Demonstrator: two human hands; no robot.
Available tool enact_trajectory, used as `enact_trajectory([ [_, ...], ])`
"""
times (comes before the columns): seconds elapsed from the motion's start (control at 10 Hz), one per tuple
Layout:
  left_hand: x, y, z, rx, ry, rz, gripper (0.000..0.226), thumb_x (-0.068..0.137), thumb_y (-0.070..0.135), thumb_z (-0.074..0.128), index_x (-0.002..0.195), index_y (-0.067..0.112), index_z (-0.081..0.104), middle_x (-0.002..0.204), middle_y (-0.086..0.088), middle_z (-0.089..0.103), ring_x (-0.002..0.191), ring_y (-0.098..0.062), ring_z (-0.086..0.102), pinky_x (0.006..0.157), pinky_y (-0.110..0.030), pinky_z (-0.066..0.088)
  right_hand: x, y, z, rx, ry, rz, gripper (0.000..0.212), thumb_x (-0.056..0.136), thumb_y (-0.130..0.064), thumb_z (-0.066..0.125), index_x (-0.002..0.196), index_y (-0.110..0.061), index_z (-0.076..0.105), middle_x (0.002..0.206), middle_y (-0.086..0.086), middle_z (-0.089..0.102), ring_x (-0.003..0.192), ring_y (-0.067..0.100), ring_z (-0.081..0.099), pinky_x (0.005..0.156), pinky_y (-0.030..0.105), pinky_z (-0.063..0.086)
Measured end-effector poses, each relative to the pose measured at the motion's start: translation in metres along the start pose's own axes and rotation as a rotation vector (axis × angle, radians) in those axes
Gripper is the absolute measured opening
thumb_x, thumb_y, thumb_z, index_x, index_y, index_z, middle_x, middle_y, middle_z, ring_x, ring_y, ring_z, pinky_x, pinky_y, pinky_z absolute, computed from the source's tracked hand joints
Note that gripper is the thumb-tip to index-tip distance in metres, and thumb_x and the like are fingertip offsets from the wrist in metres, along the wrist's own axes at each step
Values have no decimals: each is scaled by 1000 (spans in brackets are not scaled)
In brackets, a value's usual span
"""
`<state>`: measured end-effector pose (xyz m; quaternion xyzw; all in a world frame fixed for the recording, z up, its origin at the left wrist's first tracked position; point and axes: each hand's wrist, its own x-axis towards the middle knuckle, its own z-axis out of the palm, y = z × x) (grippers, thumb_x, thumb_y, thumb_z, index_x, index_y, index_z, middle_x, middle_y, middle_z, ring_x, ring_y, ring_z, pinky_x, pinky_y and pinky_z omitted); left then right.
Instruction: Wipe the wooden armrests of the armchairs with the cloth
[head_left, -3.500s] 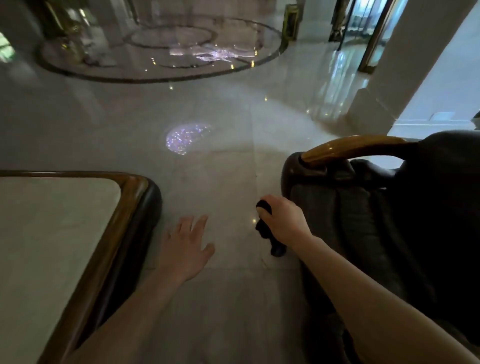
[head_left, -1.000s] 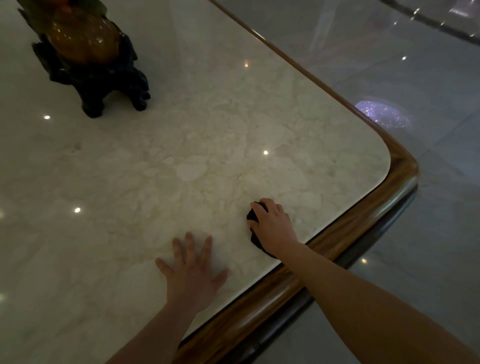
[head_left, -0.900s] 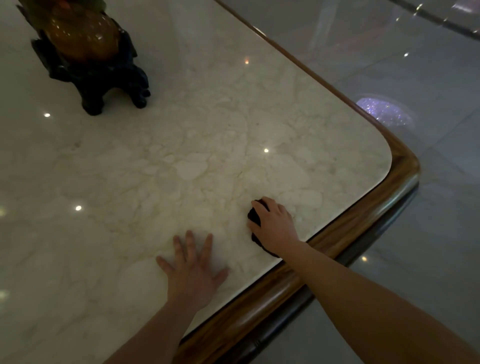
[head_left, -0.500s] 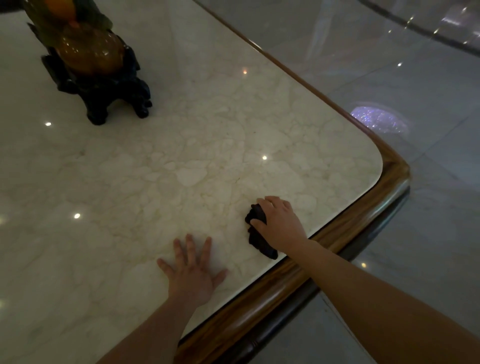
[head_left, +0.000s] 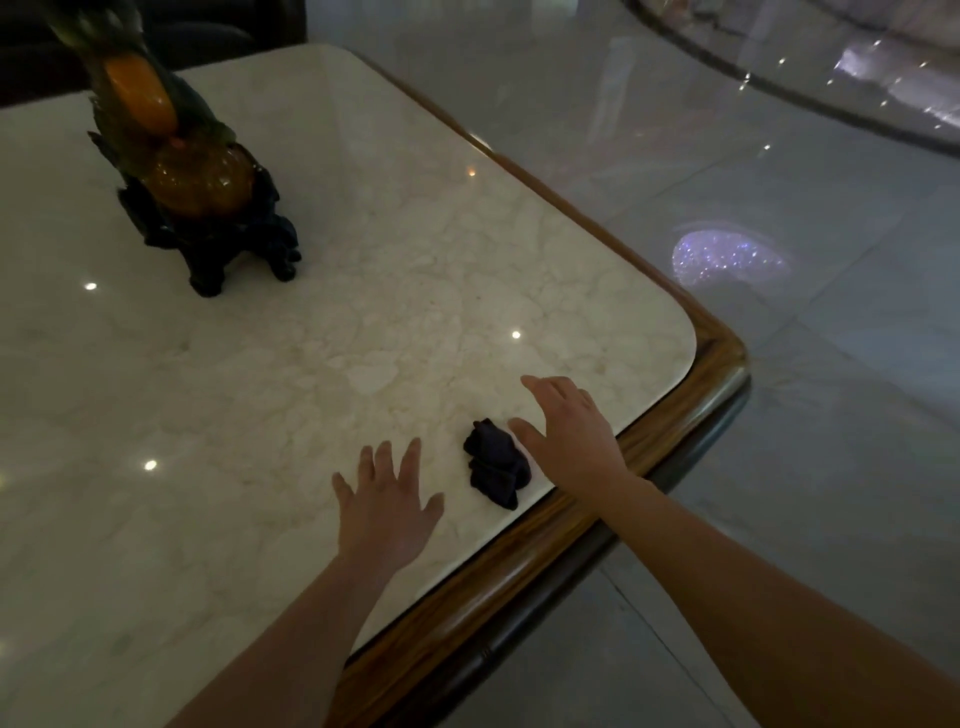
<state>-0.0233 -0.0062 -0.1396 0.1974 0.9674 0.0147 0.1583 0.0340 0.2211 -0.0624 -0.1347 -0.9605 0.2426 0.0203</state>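
A crumpled dark cloth (head_left: 494, 463) lies on the marble top of a wood-rimmed table (head_left: 561, 519), close to its near right edge. My right hand (head_left: 569, 431) hovers just right of the cloth, fingers spread, holding nothing. My left hand (head_left: 387, 504) is open and flat over the marble to the left of the cloth. No armchair armrest shows clearly in this view.
A dark carved stand with an orange and green ornament (head_left: 192, 171) sits at the table's back left. Dark furniture (head_left: 156, 31) stands beyond the far edge. Glossy tiled floor (head_left: 779, 467) lies to the right, with a sparkling light patch (head_left: 727, 257).
My right hand has let go of the cloth, which now lies on the marble, and has opened just to its right. Earlier the view swung from the armchair to the table.
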Motion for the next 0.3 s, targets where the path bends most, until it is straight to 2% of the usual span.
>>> enact_trajectory([
  [0.3, -42, 40, -93, 77, 141, 90, 78, 91, 68, 23, 153, 30, -7, 164, -8, 8, 149, -32, 4, 114, -64, 13, -49, -23, -114, 72, 225, 57, 55, 96, -43, 57, 145, -20, 45, 139, 4, 52, 124, 25, 48, 98, 32, 37],
])
